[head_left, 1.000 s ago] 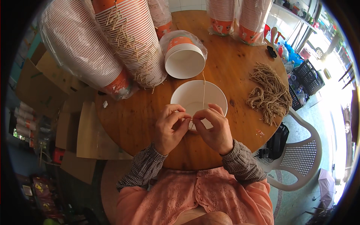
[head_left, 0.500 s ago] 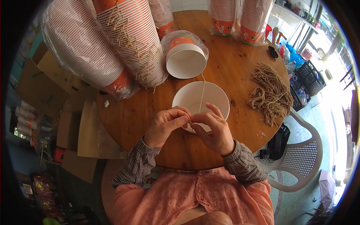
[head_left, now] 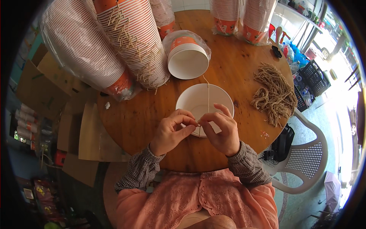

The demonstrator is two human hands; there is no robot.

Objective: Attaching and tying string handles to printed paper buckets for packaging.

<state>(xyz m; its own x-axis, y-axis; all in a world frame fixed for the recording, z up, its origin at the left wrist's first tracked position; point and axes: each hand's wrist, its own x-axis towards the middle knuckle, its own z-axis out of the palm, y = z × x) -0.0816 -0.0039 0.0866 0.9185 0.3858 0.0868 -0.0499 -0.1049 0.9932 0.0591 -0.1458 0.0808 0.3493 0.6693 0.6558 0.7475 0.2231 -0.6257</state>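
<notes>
The left hand (head_left: 170,129) and right hand (head_left: 223,133) are almost meeting, thumb and forefinger of each closing together on the string (head_left: 208,98). The string is running up from the fingertips across the mouth of the white bucket (head_left: 189,98) and past its far rim. The bucket is standing on the table (head_left: 190,162), just beyond the hands. Farther back, nested buckets (head_left: 188,64) are lying tipped toward the person; a twine bundle (head_left: 272,95) is resting to the right.

The cord (head_left: 208,100), where left hand (head_left: 173,129) and right hand (head_left: 222,131) pinch it, is too fine to resolve; both partly hide the white tub (head_left: 189,100). The upper edge crops the tall tub stacks (head_left: 134,23).
</notes>
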